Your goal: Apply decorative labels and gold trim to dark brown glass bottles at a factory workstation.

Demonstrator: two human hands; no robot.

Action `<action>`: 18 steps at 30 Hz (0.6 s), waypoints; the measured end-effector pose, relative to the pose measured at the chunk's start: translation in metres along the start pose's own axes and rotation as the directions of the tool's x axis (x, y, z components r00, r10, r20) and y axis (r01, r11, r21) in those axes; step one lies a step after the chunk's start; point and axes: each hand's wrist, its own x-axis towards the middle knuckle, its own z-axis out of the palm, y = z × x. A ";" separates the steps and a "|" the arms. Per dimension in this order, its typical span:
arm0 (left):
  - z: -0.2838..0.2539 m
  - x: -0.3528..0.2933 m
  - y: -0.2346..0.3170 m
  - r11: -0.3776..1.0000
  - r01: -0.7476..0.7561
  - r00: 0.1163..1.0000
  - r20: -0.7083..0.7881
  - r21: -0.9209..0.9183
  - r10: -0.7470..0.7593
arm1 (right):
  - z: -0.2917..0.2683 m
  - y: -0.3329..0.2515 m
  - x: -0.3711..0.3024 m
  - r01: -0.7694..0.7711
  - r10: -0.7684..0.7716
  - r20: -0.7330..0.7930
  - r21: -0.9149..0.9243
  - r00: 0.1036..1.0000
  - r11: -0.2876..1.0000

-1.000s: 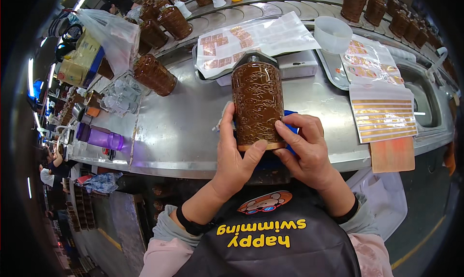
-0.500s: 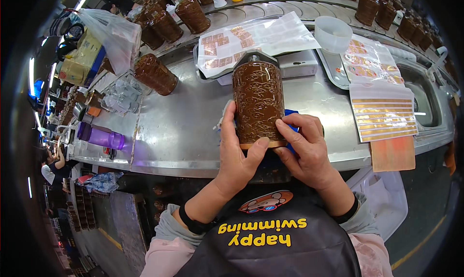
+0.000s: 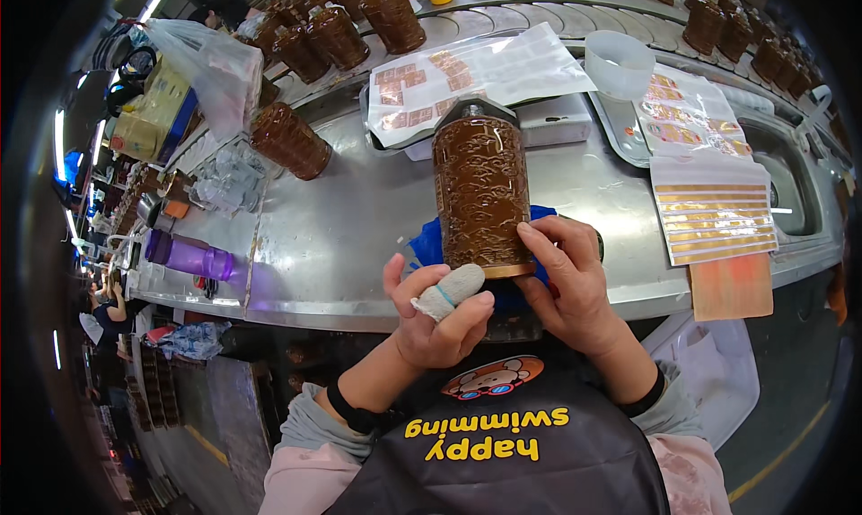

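A brown glazed bottle [image 3: 480,187] with raised relief lies before me, its dark neck pointing away and a gold strip [image 3: 508,270] around its near end. My right hand [image 3: 575,286] grips the lower right edge, forefinger on the side and thumb by the base. At the lower left is my left hand [image 3: 426,322], off the bottle's side, its fingers apart and partly curled. One of its fingers appears wrapped in a whitish cloth cover [image 3: 449,292] with a teal band, its tip close to the gold strip. Blue cloth [image 3: 429,244] shows under the bottle.
Sheets of labels [image 3: 467,75] and gold strips [image 3: 714,210] lie beyond and to the right. A translucent tub [image 3: 620,63] stands near the sink [image 3: 781,183]. Another brown bottle [image 3: 290,140] and a purple flask [image 3: 189,253] are left. Several bottles line the curved conveyor [image 3: 503,19].
My left hand has come off the bottle's left side and moved down to its base, bringing the cloth-covered finger into view. My right hand keeps its hold. Bottles on the conveyor have shifted.
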 end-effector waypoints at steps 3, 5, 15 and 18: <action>0.002 0.004 -0.003 0.997 -0.068 0.997 -0.027 0.036 0.069 | 0.000 0.000 0.000 -0.009 0.009 -0.006 0.010 1.000 1.000; 0.003 0.007 -0.004 0.997 -0.077 0.997 -0.022 0.020 0.078 | 0.000 -0.001 0.000 -0.018 0.019 -0.011 0.013 1.000 1.000; 0.006 0.024 -0.004 0.981 -0.191 0.981 -0.011 0.010 0.191 | 0.003 0.000 -0.001 -0.037 0.037 -0.004 0.039 0.999 0.999; 0.011 0.031 -0.001 0.974 -0.226 0.974 0.013 0.011 0.226 | 0.003 0.000 -0.002 -0.046 0.046 0.006 0.037 0.999 0.998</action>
